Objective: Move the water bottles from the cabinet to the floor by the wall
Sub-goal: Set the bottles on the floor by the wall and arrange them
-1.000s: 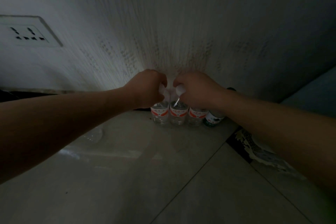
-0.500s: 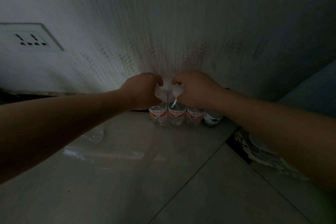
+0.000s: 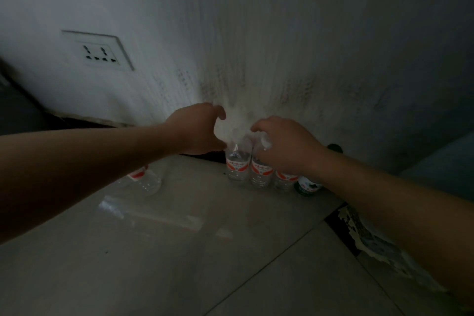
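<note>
Where the tiled floor (image 3: pixel 179 251) meets the wall (image 3: pixel 256 33), five bottles show: four red-labelled, one green-labelled. One socket (image 3: pixel 98 51) sits on the wall at far left. A lone bottle (image 3: pixel 147 181) is half hidden under the left forearm. The left hand (image 3: pixel 197 128) curves loosely beside the first row bottle (image 3: pixel 237 165), gripping nothing. The right hand (image 3: pixel 287 146) curls over the cap of the second row bottle (image 3: pixel 260 172). The third row bottle (image 3: pixel 283 178) and the green-labelled bottle (image 3: pixel 307 186) stand just beside it.
</note>
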`<control>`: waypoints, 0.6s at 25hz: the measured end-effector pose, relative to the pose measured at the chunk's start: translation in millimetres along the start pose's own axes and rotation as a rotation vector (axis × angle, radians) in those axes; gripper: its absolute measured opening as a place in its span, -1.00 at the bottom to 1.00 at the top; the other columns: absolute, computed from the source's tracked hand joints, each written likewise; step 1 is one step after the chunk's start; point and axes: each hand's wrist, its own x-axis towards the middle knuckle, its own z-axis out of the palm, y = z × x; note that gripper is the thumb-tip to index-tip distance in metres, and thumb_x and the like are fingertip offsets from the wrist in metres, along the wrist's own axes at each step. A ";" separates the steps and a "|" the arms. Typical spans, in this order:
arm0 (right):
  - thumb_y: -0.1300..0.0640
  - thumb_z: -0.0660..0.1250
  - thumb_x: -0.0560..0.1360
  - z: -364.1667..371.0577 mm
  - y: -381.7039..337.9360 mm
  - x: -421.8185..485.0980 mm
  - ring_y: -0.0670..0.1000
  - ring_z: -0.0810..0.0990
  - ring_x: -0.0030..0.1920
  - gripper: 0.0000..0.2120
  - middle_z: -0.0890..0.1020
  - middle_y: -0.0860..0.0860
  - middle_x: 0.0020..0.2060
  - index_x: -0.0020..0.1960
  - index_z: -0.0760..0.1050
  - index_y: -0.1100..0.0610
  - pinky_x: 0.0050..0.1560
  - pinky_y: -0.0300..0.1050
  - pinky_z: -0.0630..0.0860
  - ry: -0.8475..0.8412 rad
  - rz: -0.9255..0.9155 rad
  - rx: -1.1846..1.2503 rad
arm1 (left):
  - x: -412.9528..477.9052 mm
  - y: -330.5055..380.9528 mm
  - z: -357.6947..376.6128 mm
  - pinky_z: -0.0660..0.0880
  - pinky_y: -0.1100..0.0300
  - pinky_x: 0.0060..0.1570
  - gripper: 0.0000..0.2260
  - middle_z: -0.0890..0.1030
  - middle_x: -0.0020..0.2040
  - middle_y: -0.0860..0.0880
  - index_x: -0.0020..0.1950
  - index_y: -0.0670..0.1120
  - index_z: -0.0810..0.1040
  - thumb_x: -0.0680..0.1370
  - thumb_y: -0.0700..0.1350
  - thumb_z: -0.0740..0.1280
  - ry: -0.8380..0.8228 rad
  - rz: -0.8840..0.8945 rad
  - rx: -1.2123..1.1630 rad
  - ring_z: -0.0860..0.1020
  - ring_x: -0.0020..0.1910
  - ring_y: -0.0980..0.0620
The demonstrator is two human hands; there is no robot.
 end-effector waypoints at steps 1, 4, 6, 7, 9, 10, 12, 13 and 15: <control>0.05 0.37 0.47 1.8 -5.8 1.4 0.06 0.47 0.28 -0.51 0.48 0.03 0.31 0.38 0.41 0.05 0.23 -0.09 0.41 -0.013 -0.005 -0.004 | -3.8 -8.8 -3.4 0.45 0.09 0.16 -0.35 0.51 0.28 0.01 0.38 0.05 0.39 0.38 0.23 0.48 -0.003 -0.018 -0.005 0.49 0.24 -0.02; 0.01 0.39 0.45 5.7 -22.3 10.3 0.04 0.45 0.30 -0.49 0.48 0.01 0.33 0.38 0.40 0.02 0.27 -0.11 0.38 -0.022 -0.029 -0.038 | -13.1 -36.0 -12.3 0.45 0.07 0.16 -0.36 0.50 0.30 0.02 0.40 0.08 0.38 0.39 0.22 0.47 -0.001 -0.042 0.013 0.48 0.25 -0.01; -0.02 0.40 0.44 9.4 -33.9 18.9 0.03 0.44 0.31 -0.45 0.47 0.00 0.33 0.40 0.37 0.01 0.26 -0.11 0.36 -0.030 -0.046 -0.049 | -17.8 -51.5 -16.6 0.46 0.04 0.20 -0.36 0.50 0.31 0.01 0.41 0.08 0.38 0.40 0.22 0.46 -0.011 -0.038 0.024 0.47 0.26 -0.02; -0.01 0.40 0.45 12.4 -42.3 24.9 0.03 0.42 0.32 -0.43 0.45 0.00 0.35 0.42 0.35 0.01 0.27 -0.12 0.35 -0.043 -0.053 -0.054 | -20.9 -60.7 -19.1 0.46 0.02 0.23 -0.36 0.49 0.32 0.00 0.42 0.08 0.38 0.41 0.21 0.46 -0.020 -0.036 0.028 0.47 0.28 -0.03; 0.01 0.40 0.46 19.3 -61.2 36.7 0.03 0.39 0.35 -0.40 0.42 0.00 0.38 0.45 0.30 0.00 0.29 -0.12 0.33 -0.067 -0.063 -0.071 | -27.4 -80.6 -23.0 0.46 0.01 0.24 -0.37 0.49 0.32 -0.01 0.44 0.07 0.37 0.42 0.18 0.46 -0.037 -0.041 0.033 0.47 0.28 -0.04; 0.02 0.40 0.46 23.3 -72.0 42.6 0.03 0.39 0.35 -0.39 0.41 0.00 0.39 0.45 0.29 0.00 0.29 -0.13 0.32 -0.077 -0.076 -0.078 | -31.4 -92.1 -24.4 0.46 0.03 0.23 -0.37 0.49 0.31 -0.01 0.44 0.08 0.38 0.42 0.17 0.46 -0.041 -0.047 0.031 0.47 0.27 -0.04; 0.02 0.40 0.46 32.8 -94.6 54.8 0.03 0.39 0.34 -0.39 0.41 0.00 0.38 0.46 0.28 0.00 0.28 -0.14 0.32 -0.104 -0.112 -0.089 | -40.7 -117.2 -25.6 0.46 0.06 0.19 -0.39 0.49 0.30 0.00 0.43 0.08 0.38 0.42 0.16 0.46 -0.044 -0.069 0.019 0.48 0.24 -0.03; 0.02 0.40 0.45 37.6 -104.2 60.7 0.03 0.40 0.33 -0.39 0.42 0.00 0.37 0.45 0.29 0.00 0.28 -0.13 0.33 -0.117 -0.130 -0.093 | -45.2 -129.0 -25.4 0.46 0.07 0.17 -0.39 0.49 0.29 0.00 0.42 0.08 0.38 0.42 0.15 0.46 -0.044 -0.081 0.012 0.48 0.23 -0.03; 0.02 0.40 0.44 46.8 -124.0 72.7 0.03 0.43 0.30 -0.39 0.43 0.01 0.35 0.44 0.30 0.00 0.27 -0.11 0.38 -0.145 -0.159 -0.093 | -54.3 -151.9 -24.7 0.46 0.09 0.13 -0.37 0.49 0.28 -0.01 0.43 0.08 0.37 0.41 0.15 0.47 -0.047 -0.100 0.007 0.48 0.22 -0.03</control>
